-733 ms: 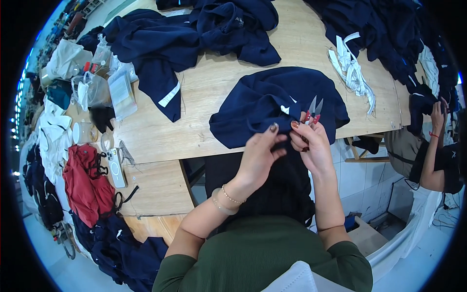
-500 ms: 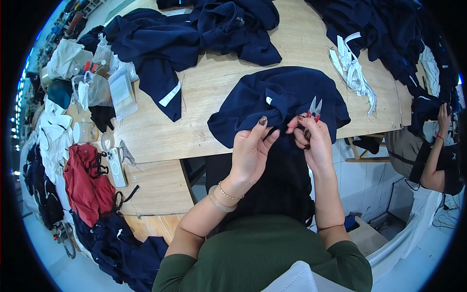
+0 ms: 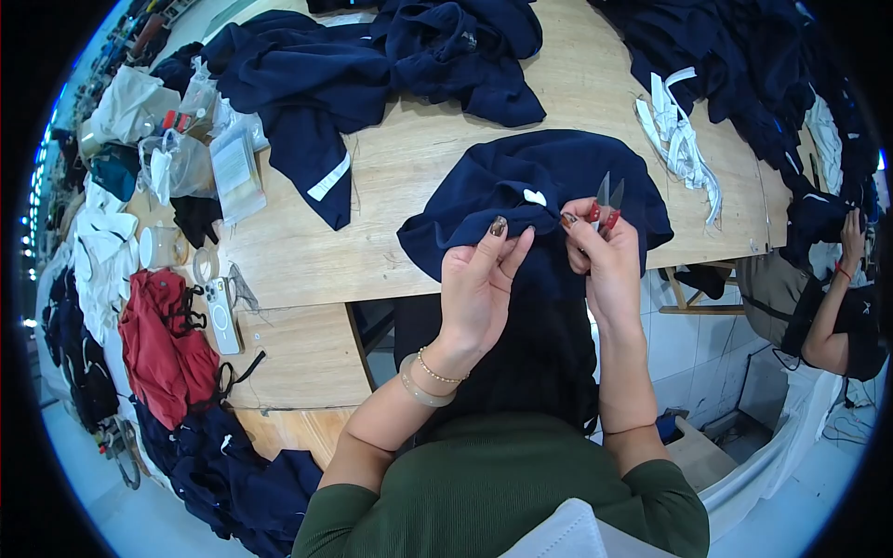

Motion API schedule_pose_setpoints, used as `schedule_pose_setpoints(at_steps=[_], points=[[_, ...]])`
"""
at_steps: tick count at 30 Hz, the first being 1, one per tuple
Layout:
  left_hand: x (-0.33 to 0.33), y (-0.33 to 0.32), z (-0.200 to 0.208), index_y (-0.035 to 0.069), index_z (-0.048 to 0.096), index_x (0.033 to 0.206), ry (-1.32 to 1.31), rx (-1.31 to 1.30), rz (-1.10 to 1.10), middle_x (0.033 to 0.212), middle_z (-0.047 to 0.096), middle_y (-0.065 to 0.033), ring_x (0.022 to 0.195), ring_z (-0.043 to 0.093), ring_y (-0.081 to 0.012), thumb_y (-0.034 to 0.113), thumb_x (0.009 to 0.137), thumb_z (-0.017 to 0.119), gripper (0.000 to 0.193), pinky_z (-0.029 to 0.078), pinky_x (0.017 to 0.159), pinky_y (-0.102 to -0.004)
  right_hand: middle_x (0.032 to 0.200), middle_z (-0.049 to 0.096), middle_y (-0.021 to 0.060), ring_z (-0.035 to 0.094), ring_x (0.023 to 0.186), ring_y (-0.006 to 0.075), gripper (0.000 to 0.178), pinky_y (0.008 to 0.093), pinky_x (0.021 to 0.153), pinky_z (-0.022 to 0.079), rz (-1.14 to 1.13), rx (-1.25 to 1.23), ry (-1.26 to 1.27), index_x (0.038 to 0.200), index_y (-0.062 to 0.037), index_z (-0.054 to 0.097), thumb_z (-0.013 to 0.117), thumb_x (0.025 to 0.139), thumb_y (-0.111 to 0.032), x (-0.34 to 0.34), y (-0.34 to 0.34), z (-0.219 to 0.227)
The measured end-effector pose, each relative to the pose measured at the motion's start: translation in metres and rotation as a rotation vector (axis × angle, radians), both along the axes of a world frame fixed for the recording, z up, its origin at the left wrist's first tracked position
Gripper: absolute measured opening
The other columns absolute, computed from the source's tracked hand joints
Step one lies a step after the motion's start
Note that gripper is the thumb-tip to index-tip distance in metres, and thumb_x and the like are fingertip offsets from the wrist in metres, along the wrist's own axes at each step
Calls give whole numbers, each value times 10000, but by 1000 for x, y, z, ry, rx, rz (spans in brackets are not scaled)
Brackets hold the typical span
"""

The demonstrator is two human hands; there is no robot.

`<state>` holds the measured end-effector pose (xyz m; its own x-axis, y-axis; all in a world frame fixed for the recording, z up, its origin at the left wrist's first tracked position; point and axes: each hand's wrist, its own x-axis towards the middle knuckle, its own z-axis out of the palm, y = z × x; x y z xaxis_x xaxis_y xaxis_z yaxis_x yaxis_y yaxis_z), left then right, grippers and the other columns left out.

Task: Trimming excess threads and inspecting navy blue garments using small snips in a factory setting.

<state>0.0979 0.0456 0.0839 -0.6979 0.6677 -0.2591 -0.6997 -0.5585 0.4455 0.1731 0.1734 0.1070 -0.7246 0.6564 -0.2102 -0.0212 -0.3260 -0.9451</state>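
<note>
A navy garment (image 3: 595, 160) lies bunched at the table's near edge, part of it hanging over. My left hand (image 3: 476, 290) pinches a fold of it between thumb and fingers. Just beyond those fingertips a small white tab (image 3: 534, 197) sticks out of the cloth. In my right hand (image 3: 606, 265) is a pair of thread snips (image 3: 610, 197) with red on the handles, blades parted and aimed away from me. The right thumb and forefinger are pressed together beside the garment's edge; whether they also pinch cloth or thread, I cannot tell.
Navy garments (image 3: 307, 74) and white strips (image 3: 679, 139) lie farther back on the wooden table (image 3: 409, 158). At left are a phone (image 3: 222, 316), a tape roll (image 3: 205, 265), a red bag (image 3: 167, 344) and plastic bags (image 3: 172, 163). Another person's arm (image 3: 833, 312) is at right.
The right fingers have closed together by the cloth, and the snips sit slightly farther right. More of the white tab shows as the fold has turned. My left hand has barely moved.
</note>
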Motion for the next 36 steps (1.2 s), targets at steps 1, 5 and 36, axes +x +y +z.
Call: schedule_pose_setpoints(at_steps=[1, 5, 36], points=[[-2, 0, 3, -37, 654, 980, -23, -8, 8, 984, 688, -98, 935, 668, -151, 103, 973, 556, 171, 531, 957, -299, 650, 515, -53, 362, 494, 7, 81, 188, 452, 239, 16, -52, -40, 927, -13, 643, 619, 890, -81, 1, -1, -3], [-3, -1, 5, -28, 660, 952, -22, -43, 18, 952, 688, -87, 912, 670, -146, 113, 970, 566, 171, 534, 947, -297, 779, 544, -25, 452, 642, 18, 146, 165, 583, 338, 72, 38, -83, 995, -17, 562, 615, 924, -133, 4, -1, -12], [1, 4, 3, -25, 652, 956, 112, -63, 101, 903, 674, -65, 850, 666, -114, 108, 983, 538, 177, 553, 916, -277, 753, 573, 94, 554, 686, 176, 251, 262, 630, 448, -50, 946, -91, 809, 37, 562, 781, 751, -72, 11, -4, 16]])
